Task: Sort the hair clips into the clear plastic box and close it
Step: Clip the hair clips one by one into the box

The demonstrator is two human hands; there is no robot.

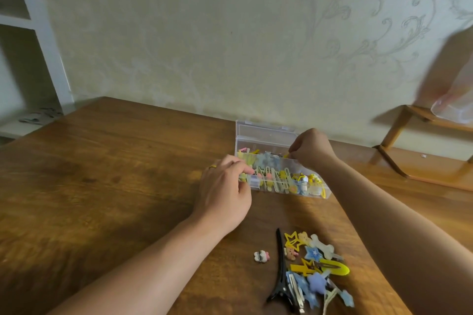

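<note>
On table: clear plastic box open, hands at clips; no legible writing.

The plastic box is sitting on the desk toward its far edge, lid standing open behind it, clips lying inside. A pile of hair clips is lying nearer the front edge — a small clip resting just left of it.

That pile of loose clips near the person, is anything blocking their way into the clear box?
Nothing visible does. The loose clips lie on bare table in front of the clear box, whose lid stands open. Both hands are already at the box.
</note>
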